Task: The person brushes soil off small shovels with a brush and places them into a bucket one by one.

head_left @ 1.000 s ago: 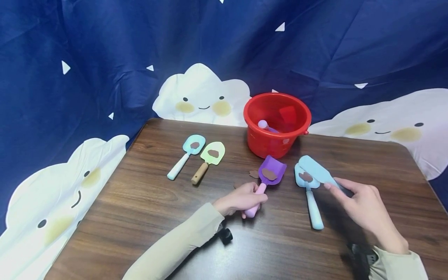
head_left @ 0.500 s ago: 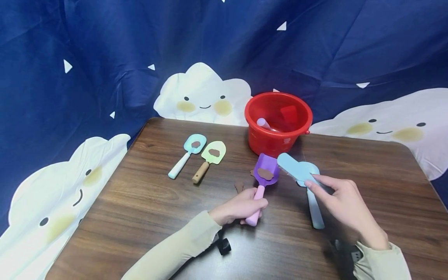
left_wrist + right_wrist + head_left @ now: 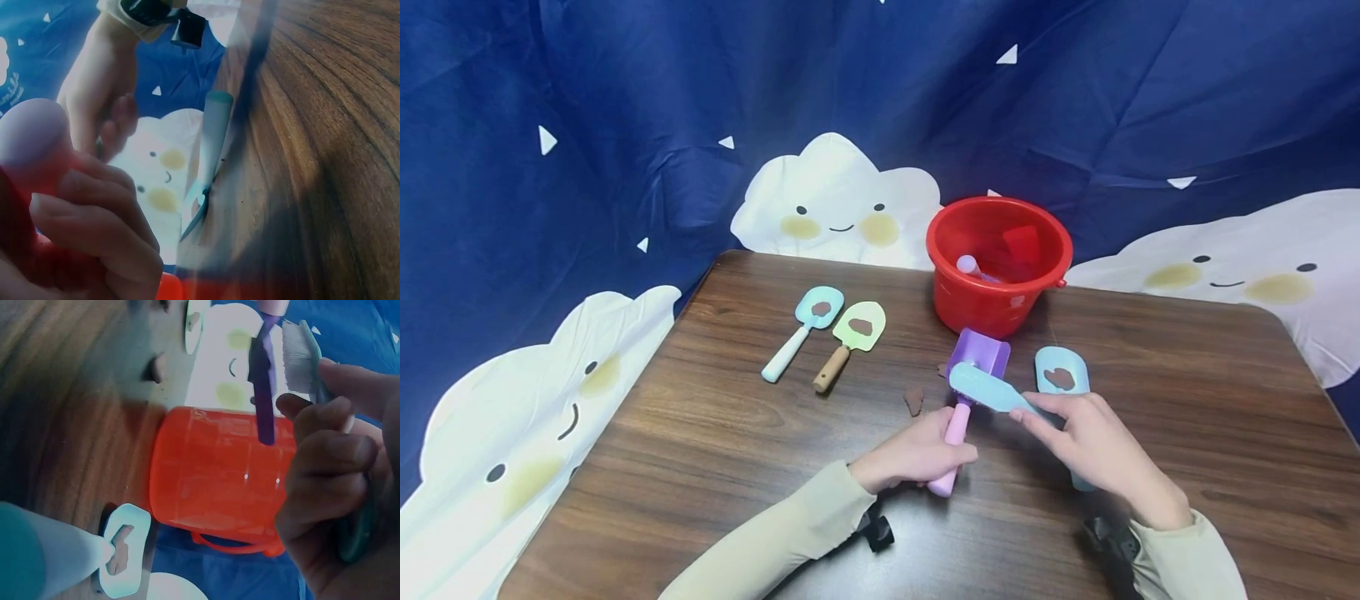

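Observation:
My left hand point(image 3: 917, 450) grips the pink handle of a toy shovel with a purple blade point(image 3: 981, 346). Across that blade, in the head view, lies a light blue brush point(image 3: 988, 388), which my right hand point(image 3: 1097, 446) pinches by its handle. The brush hides most of the blade's middle, so the brown patch there is covered. Pale bristles point(image 3: 297, 359) show in the right wrist view, with a gap between them and the shovel. Under my right hand a light blue shovel point(image 3: 1070, 356) bears a brown piece point(image 3: 1060, 378); its handle is mostly hidden.
Behind the purple blade stands a red bucket point(image 3: 977, 304) with a pink-handled thing inside. To the left lie a blue shovel with a white handle point(image 3: 786, 356) and a green shovel with a wooden handle point(image 3: 831, 370). A loose brown scrap point(image 3: 913, 401) rests on the table.
My right hand has carried the brush left, from above the light blue shovel to over the purple blade. The purple shovel has shifted slightly toward me, and the loose brown scrap has come into sight.

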{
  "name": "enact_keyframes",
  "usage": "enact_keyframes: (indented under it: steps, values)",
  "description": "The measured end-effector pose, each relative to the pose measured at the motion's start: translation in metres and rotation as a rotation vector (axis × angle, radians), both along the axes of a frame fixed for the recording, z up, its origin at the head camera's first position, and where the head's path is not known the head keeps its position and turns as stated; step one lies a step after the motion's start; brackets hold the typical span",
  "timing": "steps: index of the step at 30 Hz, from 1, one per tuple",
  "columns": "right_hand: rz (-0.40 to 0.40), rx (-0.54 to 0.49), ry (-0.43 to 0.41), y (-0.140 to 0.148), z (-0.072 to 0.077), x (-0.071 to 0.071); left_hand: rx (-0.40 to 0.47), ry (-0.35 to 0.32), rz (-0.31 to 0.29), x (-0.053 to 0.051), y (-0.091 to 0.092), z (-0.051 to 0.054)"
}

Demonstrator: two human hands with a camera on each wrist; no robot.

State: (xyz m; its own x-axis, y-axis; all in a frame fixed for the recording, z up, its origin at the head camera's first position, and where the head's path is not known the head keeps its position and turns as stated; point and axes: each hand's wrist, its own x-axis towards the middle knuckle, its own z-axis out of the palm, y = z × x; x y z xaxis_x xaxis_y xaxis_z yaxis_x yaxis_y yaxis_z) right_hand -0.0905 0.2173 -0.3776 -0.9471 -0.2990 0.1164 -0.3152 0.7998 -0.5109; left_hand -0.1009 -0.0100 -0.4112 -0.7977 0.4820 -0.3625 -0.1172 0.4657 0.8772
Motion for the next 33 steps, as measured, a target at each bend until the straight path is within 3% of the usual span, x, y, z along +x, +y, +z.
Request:
enact_keyframes:
  steps: [5, 7, 12, 17, 23, 28, 33]
  values:
    - [-0.012, 0.079, 0.100, -0.002, -0.004, 0.000, -0.028, 0.056, -0.026, 0.002, 0.000, 0.001]
    - [-0.018, 0.095, 0.182, -0.001, -0.007, 0.002, -0.037, 0.073, -0.032, 0.003, 0.000, 0.001]
    - [-0.016, 0.079, 0.381, 0.000, -0.016, 0.001, -0.041, 0.098, -0.040, 0.004, -0.001, 0.003]
    - [-0.032, 0.056, 0.461, 0.005, -0.022, -0.004, -0.021, 0.079, -0.033, 0.006, -0.001, 0.004]
    - [-0.138, 0.014, 0.431, 0.017, -0.022, -0.009, -0.002, 0.034, -0.076, 0.014, 0.000, 0.003]
    - [-0.154, -0.055, 0.371, 0.016, -0.016, -0.009, -0.003, 0.036, -0.059, 0.012, 0.001, 0.001]
    - [-0.061, -0.044, 0.293, 0.008, -0.007, -0.002, -0.009, 0.047, -0.042, 0.009, -0.001, 0.001]
